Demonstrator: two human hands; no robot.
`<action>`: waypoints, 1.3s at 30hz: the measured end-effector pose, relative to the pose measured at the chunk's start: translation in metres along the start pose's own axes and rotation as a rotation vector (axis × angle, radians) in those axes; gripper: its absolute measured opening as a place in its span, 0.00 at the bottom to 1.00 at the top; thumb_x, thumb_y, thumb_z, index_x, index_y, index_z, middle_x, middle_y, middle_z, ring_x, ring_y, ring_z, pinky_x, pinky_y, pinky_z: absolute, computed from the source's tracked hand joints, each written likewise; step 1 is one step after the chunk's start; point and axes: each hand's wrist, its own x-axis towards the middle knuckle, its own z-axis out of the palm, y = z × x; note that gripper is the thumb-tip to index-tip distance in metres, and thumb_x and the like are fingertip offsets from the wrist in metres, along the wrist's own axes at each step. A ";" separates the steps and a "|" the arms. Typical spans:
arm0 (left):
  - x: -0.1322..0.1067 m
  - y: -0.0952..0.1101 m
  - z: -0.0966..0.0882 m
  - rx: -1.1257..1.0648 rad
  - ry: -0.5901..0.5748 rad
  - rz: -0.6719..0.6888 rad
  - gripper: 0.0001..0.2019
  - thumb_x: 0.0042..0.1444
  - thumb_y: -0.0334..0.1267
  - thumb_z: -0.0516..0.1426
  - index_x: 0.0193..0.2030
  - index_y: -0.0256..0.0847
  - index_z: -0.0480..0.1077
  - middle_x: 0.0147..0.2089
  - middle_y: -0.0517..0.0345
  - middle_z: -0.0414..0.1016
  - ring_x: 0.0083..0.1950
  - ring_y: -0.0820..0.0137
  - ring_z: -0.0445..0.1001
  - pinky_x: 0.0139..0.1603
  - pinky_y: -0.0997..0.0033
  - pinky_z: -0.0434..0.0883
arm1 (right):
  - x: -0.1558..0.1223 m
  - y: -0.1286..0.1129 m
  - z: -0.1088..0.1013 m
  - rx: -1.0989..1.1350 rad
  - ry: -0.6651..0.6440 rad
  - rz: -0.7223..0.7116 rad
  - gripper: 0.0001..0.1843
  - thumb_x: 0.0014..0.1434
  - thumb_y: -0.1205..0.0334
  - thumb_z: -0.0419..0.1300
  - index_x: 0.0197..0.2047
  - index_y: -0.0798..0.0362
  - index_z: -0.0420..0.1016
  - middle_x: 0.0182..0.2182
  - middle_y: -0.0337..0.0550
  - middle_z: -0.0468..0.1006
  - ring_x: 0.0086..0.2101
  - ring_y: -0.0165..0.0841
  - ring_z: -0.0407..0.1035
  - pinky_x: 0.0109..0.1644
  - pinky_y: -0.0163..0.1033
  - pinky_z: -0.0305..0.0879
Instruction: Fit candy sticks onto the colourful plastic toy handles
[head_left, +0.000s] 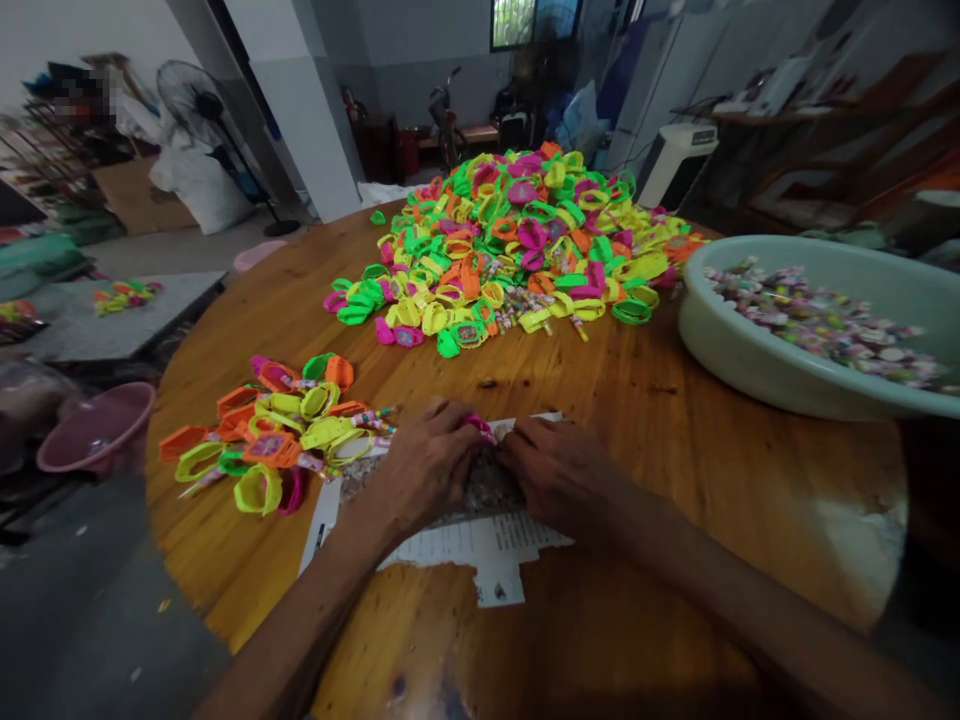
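My left hand (429, 462) and my right hand (561, 470) meet over a torn printed paper sheet (480, 545) near the front of a round wooden table (645, 420). The left fingers pinch a small pink plastic piece (477, 424). The right fingers curl closed beside it; what they hold is hidden. Just left of my left hand lies a small heap of orange, yellow and green toy wristbands (279, 438). A large pile of neon wristbands (517, 245) covers the far side of the table.
A pale green basin (750, 350) filled with small pastel pieces sits at the right table edge. A pink bowl (94, 425) stands on the floor to the left. A fan (191, 100), a grey bench and shelves lie beyond.
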 end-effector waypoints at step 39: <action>0.015 -0.065 -0.051 0.323 -0.052 -0.412 0.14 0.62 0.38 0.53 0.51 0.39 0.74 0.49 0.44 0.78 0.50 0.55 0.76 0.51 0.57 0.72 | 0.103 0.094 0.029 -0.041 0.192 0.402 0.15 0.66 0.61 0.50 0.48 0.61 0.72 0.37 0.56 0.78 0.38 0.42 0.70 0.39 0.41 0.58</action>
